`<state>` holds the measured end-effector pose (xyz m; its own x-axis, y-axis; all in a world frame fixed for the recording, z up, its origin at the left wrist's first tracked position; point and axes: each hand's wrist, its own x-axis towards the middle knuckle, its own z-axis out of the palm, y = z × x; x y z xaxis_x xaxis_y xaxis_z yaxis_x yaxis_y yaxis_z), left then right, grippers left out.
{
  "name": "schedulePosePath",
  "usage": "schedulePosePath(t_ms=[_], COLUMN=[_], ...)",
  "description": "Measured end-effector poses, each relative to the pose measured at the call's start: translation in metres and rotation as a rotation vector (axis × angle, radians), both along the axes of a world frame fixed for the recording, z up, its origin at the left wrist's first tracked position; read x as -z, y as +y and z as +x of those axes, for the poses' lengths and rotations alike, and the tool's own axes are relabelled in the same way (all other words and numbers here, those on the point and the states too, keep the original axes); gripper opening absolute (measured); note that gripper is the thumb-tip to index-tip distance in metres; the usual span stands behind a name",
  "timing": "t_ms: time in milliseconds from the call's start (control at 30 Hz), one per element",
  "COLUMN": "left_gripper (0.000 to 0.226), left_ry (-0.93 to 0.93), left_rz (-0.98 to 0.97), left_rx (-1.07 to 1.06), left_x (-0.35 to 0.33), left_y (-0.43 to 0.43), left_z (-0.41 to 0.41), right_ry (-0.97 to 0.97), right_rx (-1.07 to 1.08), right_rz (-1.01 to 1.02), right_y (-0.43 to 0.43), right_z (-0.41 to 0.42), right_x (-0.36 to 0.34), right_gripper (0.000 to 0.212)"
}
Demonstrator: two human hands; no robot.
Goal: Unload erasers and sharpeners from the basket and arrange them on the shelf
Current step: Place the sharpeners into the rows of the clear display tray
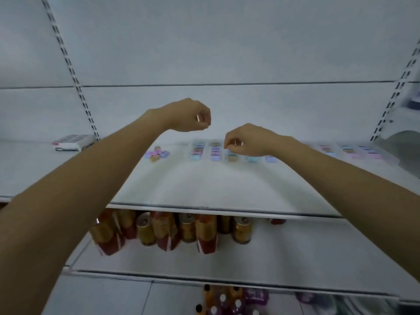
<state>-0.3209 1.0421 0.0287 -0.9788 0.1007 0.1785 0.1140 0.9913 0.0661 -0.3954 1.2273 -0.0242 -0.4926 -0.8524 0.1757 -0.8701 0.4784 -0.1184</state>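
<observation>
Both my forearms (pixel 68 189) reach in from the bottom corners over the shelf (pixel 204 196). My left hand (pixel 188 115) hovers with its fingers curled inward, and my right hand (pixel 245 138) sits lower, fingertips bunched just above the rows of pastel erasers (pixel 216 152) near the back. A pale glint shows inside each curl, but I cannot tell whether either hand grips anything; a loose pile (pixel 156 153) lies left of the rows, and gold cans (pixel 188 228) stand on the level below.

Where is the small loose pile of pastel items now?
In the head view, the loose pile lies on the upper shelf, left of the neat rows, below the left hand.
</observation>
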Motion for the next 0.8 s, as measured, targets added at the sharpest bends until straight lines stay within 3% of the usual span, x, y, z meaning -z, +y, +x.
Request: schedulePosePath(t_ms=[200,433,800], left_gripper=[0.012,0.014,0.016], left_ry=[-0.027,-0.024,-0.106], left_rz=[0.015,0.037,-0.035], left_rx=[-0.030,-0.031,-0.049], left_x=[-0.001,0.011,0.037], left_y=[-0.073,-0.132,-0.192], left_z=[0.052,0.082,0.060], right_ry=[-0.043,-0.017,0.007], right_rx=[0.014,-0.058,-0.125], right_rz=[-0.085,0.023,0.064], right_y=[-0.066,-0.123,-0.186], right_z=[0.040,0.057,0.022], right_x=[-0.013,-0.014,0.006], right_gripper=[0.018,0.017,0.017])
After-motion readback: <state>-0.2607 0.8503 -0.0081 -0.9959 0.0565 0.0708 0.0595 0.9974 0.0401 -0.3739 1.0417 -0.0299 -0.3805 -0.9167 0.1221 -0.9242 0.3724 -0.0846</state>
